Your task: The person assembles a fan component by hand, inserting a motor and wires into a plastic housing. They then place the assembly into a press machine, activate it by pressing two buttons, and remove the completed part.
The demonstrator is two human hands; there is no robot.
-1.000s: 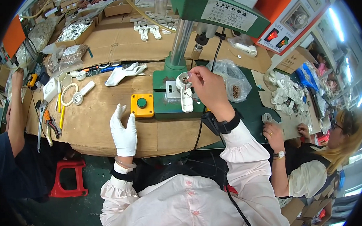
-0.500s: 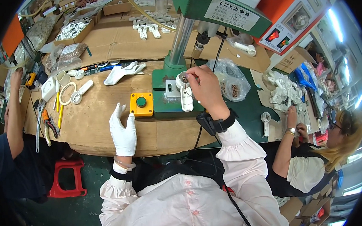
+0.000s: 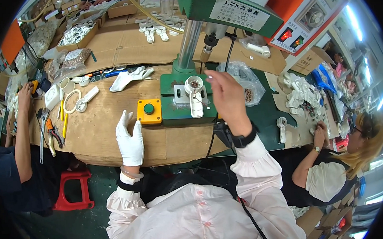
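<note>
A white plastic part (image 3: pixel 196 104) with a round cup and a flat handle, like a shower head, lies on the metal plate (image 3: pixel 179 94) of a green bench press (image 3: pixel 169 115). Small brownish pieces (image 3: pixel 194 84) sit inside its cup. Just right of the cup is my bare right hand (image 3: pixel 228 96), off the part, fingers loosely apart and nothing visible in them. My left hand (image 3: pixel 130 143), in a white glove, rests open on the table, its thumb and fingers spread. Close to its fingertips stands a yellow box with a green button (image 3: pixel 149 111).
The press's metal tip (image 3: pixel 206 53) hangs above and behind the part. A clear bag of small pieces (image 3: pixel 248 92) lies to the right. Pliers (image 3: pixel 54 131), a white glove (image 3: pixel 132 77) and white rings (image 3: pixel 72 101) lie left. Co-workers sit on both sides.
My right hand has drawn back to the right from the cup, uncovering the small pieces in it. My left hand stays in place. The co-workers' hands have shifted.
</note>
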